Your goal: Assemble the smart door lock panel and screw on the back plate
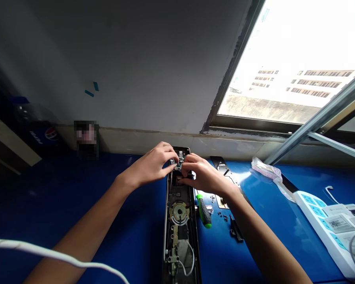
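A long black housing lies open on the blue table, its inner metal parts and a white wire showing. Over its far end, my left hand has thumb and fingers curved around the left side of a small circuit board. My right hand is at the right side of the same end, fingers bent inward and thumb over the housing. What either hand grips, if anything, is too small to make out. Just right of the housing is a green and black screwdriver.
Screws, a black part and a plate lie by the right forearm. Farther right are a plastic bag and a white power strip. A white cable crosses the lower left; a bottle stands far left.
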`<state>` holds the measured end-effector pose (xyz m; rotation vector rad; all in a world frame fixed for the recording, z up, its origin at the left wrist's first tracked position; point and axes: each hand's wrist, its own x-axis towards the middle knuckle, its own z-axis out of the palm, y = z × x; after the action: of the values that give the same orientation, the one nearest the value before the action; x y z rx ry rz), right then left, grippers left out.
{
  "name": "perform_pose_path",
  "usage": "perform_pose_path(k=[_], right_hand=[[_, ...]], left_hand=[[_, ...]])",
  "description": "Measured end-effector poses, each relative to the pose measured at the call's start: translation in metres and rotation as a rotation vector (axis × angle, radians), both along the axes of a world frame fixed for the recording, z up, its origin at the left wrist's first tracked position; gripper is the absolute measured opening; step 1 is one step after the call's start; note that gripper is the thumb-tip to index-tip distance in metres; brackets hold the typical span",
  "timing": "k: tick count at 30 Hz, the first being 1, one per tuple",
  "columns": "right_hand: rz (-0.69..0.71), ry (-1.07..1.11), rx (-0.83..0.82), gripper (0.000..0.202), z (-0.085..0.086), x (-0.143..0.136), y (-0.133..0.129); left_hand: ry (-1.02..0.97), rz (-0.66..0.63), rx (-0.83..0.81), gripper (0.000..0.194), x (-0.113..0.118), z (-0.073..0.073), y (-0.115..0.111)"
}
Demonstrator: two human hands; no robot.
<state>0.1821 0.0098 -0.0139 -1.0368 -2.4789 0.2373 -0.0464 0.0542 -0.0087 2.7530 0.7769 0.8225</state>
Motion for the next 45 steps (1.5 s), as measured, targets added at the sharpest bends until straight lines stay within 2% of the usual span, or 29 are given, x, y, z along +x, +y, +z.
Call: perform_pose_path(k=[5, 9, 13, 18, 24, 33, 45], right_hand=[[-0.018, 0.001, -0.052, 0.026, 0.01, 0.005, -0.006], [-0.061, -0.003, -0.088, 0.016, 0.018, 0.013, -0.009], [-0.084, 0.023, -0.135, 0.013, 0.019, 0.017, -0.006], [-0.09, 0.155, -0.244, 0.008, 0.022, 0.02, -0.008], [-0.045, 0.34, -0.384, 0.014, 0.017, 0.011, -0.007], [-0.027, 0.408, -0.351, 0.012, 0.003, -0.002, 0.0], [-0.048, 0.351, -0.29, 0.01, 0.005, -0.005, -0.002]], left_hand=[[0.023, -0.007, -0.009, 0.016, -0.001, 0.0, -0.002], [0.038, -0.003, -0.021, 0.016, 0.0, 0.001, -0.003], [0.032, 0.005, -0.057, 0.016, 0.001, 0.004, -0.008], [0.073, 0.102, -0.173, 0.056, -0.003, 0.003, -0.019], [0.146, 0.148, -0.37, 0.08, -0.007, -0.007, -0.02], [0.082, 0.128, -0.351, 0.073, -0.003, -0.017, -0.017], [0.036, 0.141, -0.388, 0.072, -0.001, -0.019, -0.02]])
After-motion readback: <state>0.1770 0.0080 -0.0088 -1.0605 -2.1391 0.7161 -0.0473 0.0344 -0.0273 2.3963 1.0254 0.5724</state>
